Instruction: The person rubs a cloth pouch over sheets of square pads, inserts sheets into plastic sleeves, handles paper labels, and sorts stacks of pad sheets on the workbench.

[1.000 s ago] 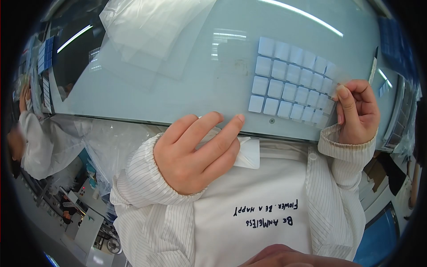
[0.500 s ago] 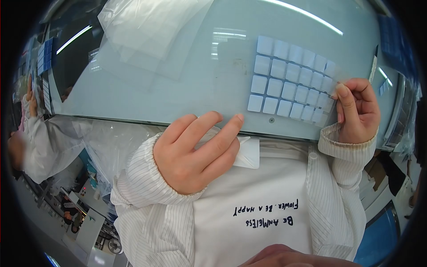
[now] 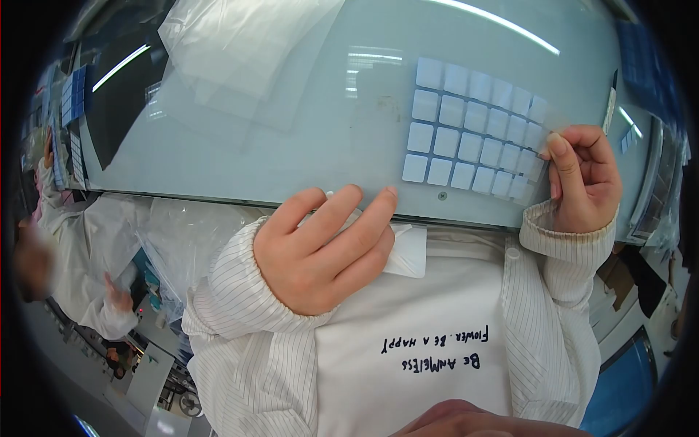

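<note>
My right hand pinches the right edge of a clear sheet carrying rows of pale, rounded square stickers between thumb and fingertip. That edge is raised and curved, while the left part of the sticker sheet lies against the glass-topped table. At the table's front edge, my left hand is palm down with its fingers bent and somewhat apart. A folded white piece, like a cloth or paper, shows beneath it and between its fingers. The hand seems to hold it; the palm side is hidden.
Thin translucent bags or sheets lie at the upper left of the table. Blue tiled sheets are at the far left. Another person's white sleeve and hand show at the left. A screw head sits near the front edge.
The sticker sheet has shifted slightly left, its right edge still in my right hand. My left hand is nearly still. At the left, the other person's arm has moved down and nearer.
</note>
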Tool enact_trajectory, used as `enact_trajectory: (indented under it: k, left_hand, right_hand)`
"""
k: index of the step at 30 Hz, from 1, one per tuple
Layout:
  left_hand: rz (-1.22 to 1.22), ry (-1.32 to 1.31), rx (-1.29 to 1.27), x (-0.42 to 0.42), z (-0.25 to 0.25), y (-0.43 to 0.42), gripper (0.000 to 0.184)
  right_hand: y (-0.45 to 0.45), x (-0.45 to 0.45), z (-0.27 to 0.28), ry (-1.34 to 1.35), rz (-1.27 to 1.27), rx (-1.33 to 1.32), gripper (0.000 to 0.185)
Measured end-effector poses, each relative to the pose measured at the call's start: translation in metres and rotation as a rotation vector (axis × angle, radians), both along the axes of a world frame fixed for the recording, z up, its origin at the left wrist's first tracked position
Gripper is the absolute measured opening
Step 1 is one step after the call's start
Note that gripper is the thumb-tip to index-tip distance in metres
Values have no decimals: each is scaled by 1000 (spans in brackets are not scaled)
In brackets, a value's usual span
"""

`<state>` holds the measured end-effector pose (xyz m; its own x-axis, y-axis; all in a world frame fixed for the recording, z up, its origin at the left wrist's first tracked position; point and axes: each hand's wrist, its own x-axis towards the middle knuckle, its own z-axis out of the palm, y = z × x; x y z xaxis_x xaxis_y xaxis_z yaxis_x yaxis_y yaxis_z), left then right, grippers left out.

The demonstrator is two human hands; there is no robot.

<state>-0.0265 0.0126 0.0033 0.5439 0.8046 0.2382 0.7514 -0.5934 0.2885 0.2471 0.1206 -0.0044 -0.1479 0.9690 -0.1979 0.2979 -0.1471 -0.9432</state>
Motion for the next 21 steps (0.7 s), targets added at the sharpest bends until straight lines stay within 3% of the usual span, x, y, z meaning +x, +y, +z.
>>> enact_trajectory:
  k: [21]
  left_hand:
    - [61,13,-200,15,16,10,16]
  right_hand:
    - [-2,0,5,-56,-5,-9,9]
